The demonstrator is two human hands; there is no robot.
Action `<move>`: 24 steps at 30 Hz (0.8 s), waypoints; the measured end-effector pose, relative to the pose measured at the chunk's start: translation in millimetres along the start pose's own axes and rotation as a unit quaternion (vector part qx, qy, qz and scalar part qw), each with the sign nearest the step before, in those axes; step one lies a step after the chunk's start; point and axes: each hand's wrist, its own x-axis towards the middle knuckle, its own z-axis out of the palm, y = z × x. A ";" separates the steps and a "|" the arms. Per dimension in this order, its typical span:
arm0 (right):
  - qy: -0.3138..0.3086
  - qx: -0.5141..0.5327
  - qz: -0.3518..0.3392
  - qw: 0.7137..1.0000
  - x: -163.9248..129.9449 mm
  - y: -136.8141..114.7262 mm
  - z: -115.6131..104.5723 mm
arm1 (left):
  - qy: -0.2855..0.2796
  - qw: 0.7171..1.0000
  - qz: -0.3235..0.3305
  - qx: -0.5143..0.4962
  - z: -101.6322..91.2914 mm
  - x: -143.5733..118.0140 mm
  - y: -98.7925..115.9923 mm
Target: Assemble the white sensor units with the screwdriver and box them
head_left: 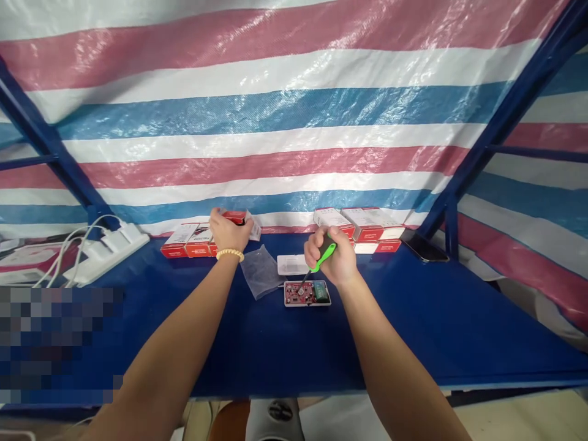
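Note:
My right hand (334,254) is closed around the green and black handle of a screwdriver (325,252). The screwdriver's shaft slants down to a red circuit board (299,293) in a white open case. Whether the tip touches the board I cannot tell. My left hand (228,234) reaches to the back of the table, its fingers wrapped round a small red and white box (235,217). Part of that box is hidden by the hand. Between the hands lie a clear plastic bag (260,272) and a white plastic cover (292,265).
Red and white boxes (184,237) line the back left, and stacked boxes (367,223) stand at the back right. A phone (425,246) lies near the right frame post. A white power strip (108,254) with cables sits at the left. Striped sheeting (285,110) hangs behind the blue table (285,355).

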 end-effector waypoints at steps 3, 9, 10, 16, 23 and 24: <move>0.006 0.005 0.001 1.000 -0.1 -0.6 -1.8 | -0.013 0.999 -0.021 0.039 22.3 19.6 12.1; 0.031 0.000 0.011 0.999 2.1 -1.9 -2.3 | -0.026 0.995 -0.004 0.092 52.1 35.7 22.4; 0.035 -0.003 0.011 0.999 2.3 -1.7 -1.9 | -0.033 0.995 0.004 0.098 55.0 35.4 21.3; 0.048 -0.005 0.004 0.999 3.8 1.5 -0.6 | -0.074 0.991 0.018 0.107 53.5 32.9 13.8; 0.064 -0.011 0.001 0.998 5.8 2.8 -2.9 | -0.137 0.984 0.021 0.111 48.3 42.5 18.3; 0.069 -0.013 -0.002 0.998 6.2 2.7 -3.7 | -0.135 0.984 0.021 0.113 49.4 42.6 18.4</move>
